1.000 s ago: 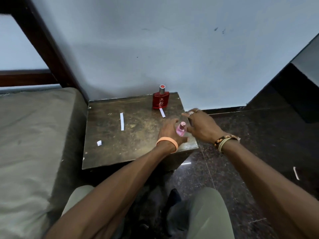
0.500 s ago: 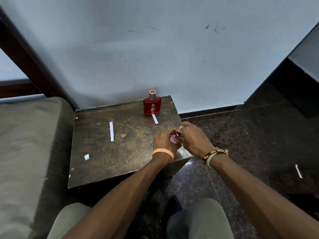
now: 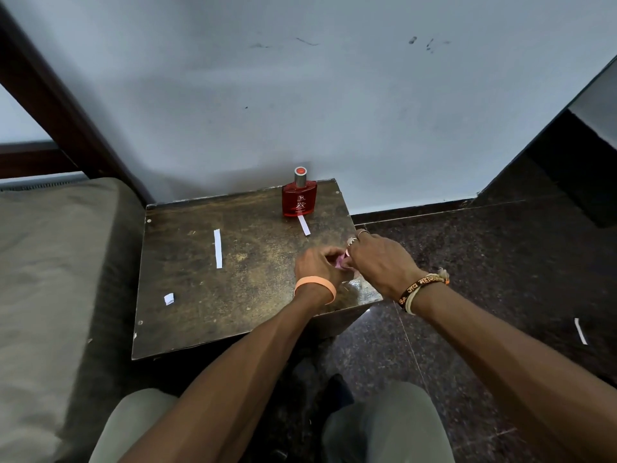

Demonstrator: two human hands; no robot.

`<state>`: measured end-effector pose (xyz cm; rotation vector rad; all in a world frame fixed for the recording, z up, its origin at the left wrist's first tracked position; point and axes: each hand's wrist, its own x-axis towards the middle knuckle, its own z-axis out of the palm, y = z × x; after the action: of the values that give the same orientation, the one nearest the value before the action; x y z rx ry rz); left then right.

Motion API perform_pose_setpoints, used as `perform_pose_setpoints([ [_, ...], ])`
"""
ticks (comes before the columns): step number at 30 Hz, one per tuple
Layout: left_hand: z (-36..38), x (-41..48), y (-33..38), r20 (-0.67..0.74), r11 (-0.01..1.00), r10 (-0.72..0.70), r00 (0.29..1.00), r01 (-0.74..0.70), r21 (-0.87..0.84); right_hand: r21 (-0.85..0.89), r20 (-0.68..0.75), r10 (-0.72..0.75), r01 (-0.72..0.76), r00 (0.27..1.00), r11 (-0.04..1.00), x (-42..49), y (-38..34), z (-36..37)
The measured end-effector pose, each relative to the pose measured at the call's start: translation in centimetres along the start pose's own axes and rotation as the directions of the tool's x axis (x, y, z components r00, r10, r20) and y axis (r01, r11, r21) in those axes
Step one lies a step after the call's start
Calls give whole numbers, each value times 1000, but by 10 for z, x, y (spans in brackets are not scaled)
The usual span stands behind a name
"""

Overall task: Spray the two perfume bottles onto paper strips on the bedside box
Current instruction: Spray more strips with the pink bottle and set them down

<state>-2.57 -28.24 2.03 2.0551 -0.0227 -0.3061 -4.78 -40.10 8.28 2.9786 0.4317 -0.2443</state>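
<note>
A small pink perfume bottle (image 3: 341,263) sits near the right edge of the dark bedside box (image 3: 207,295), mostly hidden by my hands. My left hand (image 3: 317,265) grips its body. My right hand (image 3: 377,262) has its fingers closed over the bottle's top. A red perfume bottle (image 3: 299,198) with a silver cap stands upright at the box's back right. A short paper strip (image 3: 303,225) lies just in front of it. A longer paper strip (image 3: 218,248) lies on the box's left half.
A small folded paper scrap (image 3: 169,299) lies near the box's left front. A grey mattress (image 3: 50,279) borders the box on the left. Another paper strip (image 3: 580,330) lies on the dark floor at the right. The wall stands close behind the box.
My right hand has moved in from beside the pink bottle and closed over its top. The bottle's cap, visible a second ago, is now covered.
</note>
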Motion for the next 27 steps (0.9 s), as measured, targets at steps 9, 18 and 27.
perform_pose_setpoints([
  [9, 0, -1, -3, -47, 1000, 7, 999, -8, -18, -11, 2, 128, -128, 992, 992, 2, -2, 10],
  [18, 0, 0, -5, -25, 1000, -5, 1000, 5, -31, -2, 2, 153, -153, 988, 988, 6, -2, 14],
  [27, 1, 1, -8, -43, 999, -16, 999, 14, -43, -82, -51, 90, -94, 995, 992, 4, 0, 20],
])
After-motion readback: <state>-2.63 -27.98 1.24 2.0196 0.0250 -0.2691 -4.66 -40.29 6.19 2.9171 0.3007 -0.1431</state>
